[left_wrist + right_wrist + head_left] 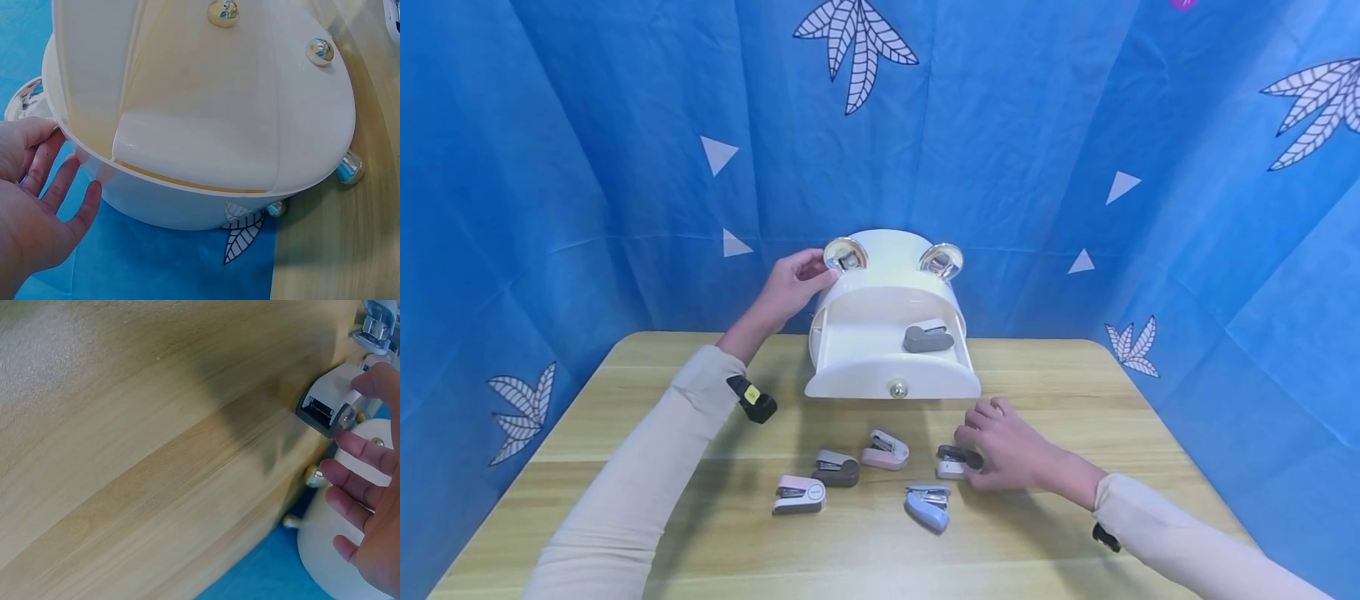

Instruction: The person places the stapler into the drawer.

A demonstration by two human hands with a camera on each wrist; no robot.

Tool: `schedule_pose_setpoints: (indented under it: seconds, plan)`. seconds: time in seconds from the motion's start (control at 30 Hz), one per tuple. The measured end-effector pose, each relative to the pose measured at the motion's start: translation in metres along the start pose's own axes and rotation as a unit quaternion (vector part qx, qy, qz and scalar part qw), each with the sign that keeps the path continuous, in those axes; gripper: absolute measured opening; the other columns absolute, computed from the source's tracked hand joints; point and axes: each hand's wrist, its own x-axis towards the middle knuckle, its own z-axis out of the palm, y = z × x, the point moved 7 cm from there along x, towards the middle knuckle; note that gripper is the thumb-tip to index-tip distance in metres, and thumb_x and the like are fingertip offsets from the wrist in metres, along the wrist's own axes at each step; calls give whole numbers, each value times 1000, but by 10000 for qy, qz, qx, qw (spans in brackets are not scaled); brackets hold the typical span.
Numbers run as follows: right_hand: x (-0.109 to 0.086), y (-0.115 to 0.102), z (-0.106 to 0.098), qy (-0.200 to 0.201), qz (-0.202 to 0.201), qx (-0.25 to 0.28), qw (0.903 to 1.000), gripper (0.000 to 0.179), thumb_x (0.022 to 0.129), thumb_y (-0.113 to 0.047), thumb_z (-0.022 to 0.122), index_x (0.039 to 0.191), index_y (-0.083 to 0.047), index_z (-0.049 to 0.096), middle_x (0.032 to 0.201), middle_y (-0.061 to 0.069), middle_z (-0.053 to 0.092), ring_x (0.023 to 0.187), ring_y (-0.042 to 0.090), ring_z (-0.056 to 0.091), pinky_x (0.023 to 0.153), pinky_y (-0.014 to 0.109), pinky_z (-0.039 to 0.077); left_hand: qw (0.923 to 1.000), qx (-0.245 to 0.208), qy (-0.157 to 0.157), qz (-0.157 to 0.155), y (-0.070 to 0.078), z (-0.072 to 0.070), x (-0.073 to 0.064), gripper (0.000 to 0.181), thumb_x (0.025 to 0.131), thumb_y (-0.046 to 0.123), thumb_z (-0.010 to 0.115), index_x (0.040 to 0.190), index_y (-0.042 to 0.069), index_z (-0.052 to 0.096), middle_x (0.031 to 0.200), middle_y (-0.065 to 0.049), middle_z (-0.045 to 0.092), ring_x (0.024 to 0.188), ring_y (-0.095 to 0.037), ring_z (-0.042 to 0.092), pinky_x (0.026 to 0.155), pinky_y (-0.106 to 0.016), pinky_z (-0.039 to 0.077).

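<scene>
A white bear-shaped drawer box with gold ears stands at the back of the table, its drawer pulled out. One grey-brown mini stapler lies in the drawer. My left hand touches the box's left side by the ear, its fingers fairly straight along the rim and wall. On the table at the right, my right hand pinches a dark-and-white mini stapler between thumb and index finger. The right wrist view shows the stapler on end, with the other fingers spread beside it.
In front of the drawer lie several mini staplers: a blue one, a pink one, a grey-brown one and a white-topped one. A blue patterned curtain hangs behind the wooden table.
</scene>
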Motion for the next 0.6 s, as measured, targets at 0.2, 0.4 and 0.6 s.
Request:
schedule_pose_setpoints:
  seconds: [0.2, 0.4, 0.6]
  plan:
    - [0, -2, 2, 21, -112, -71, 9999, 27, 70, -38, 79, 83, -21, 62, 77, -12, 44, 80, 9, 36, 79, 32, 32, 10000, -56, 37, 7, -1, -1, 2, 38, 100, 19, 65, 134, 3, 62, 121, -21, 67, 114, -27, 62, 99, -38, 52]
    - [0, -2, 4, -167, -30, -105, 9998, 26, 71, -36, 79, 85, -20, 63, 77, -12, 45, 79, 9, 35, 79, 32, 32, 10000, -74, 25, 8, -2, 0, 2, 38, 100, 20, 65, 134, 4, 62, 121, -21, 67, 113, -27, 62, 101, -39, 52]
    - [-1, -2, 5, -370, 116, 43, 9992, 28, 70, -35, 79, 83, -20, 60, 76, -13, 45, 78, 8, 34, 78, 29, 30, 10000, -90, 16, -14, -2, 0, 1, 39, 100, 20, 65, 135, 4, 62, 123, -21, 66, 117, -29, 61, 104, -43, 51]
